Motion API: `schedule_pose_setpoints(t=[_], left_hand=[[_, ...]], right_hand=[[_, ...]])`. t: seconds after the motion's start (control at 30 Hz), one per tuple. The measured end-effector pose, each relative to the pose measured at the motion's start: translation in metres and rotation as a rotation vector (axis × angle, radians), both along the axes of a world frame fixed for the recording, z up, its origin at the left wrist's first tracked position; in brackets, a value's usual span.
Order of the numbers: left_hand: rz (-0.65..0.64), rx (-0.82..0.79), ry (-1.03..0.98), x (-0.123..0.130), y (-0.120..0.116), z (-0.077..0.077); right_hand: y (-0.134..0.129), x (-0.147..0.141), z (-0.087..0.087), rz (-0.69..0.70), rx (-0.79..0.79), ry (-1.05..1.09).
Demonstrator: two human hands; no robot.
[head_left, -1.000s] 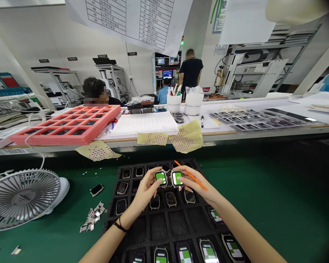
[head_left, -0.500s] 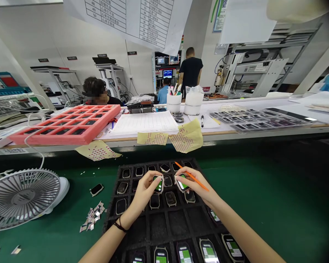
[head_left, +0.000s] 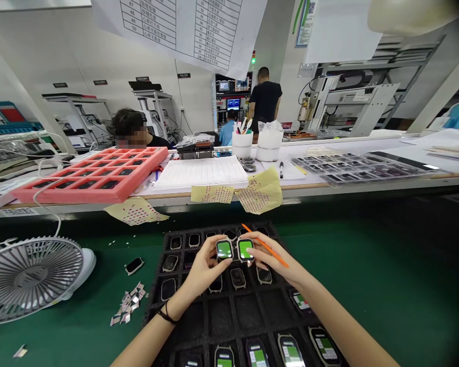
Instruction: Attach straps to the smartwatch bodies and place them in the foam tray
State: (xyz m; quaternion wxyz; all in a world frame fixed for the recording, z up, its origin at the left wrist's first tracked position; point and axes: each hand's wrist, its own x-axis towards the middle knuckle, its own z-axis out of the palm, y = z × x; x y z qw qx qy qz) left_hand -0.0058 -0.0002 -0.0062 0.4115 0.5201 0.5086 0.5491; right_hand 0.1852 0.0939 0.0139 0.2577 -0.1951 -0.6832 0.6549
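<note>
Green matting (head_left: 386, 285) spreads across the lower frame. At far left, a desk fan (head_left: 30, 278) is cut off by the frame's edge. Around the centre, the left hand (head_left: 199, 267) grips a smartwatch (head_left: 224, 248), green screen lit, back hidden. Just beside it, the right hand (head_left: 270, 255) grips a second smartwatch (head_left: 245, 245), partly covering its screen, plus an orange stick (head_left: 265, 245). Below, the forearms (head_left: 336, 317) hide parts of a black foam tray (head_left: 220, 312), cropped at the bottom.

A grey fan (head_left: 30, 278) stands at left, and yellow dotted sheets (head_left: 260, 191) hang along the shelf (head_left: 178, 194).
</note>
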Motion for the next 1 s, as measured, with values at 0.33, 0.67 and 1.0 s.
schedule_pose_setpoints(t=[0.33,0.67,1.0], left_hand=[[-0.065,0.001,-0.099,0.002,-0.001,0.003],[-0.030,0.035,0.037,-0.001,-0.001,-0.002],[0.107,0.343,0.699,0.006,-0.010,0.004]], right_hand=[[0.002,0.002,0.000,0.049,-0.019,0.083],[0.002,0.000,-0.004,0.054,-0.007,0.074],[-0.021,-0.008,0.000,-0.013,0.070,-0.108]])
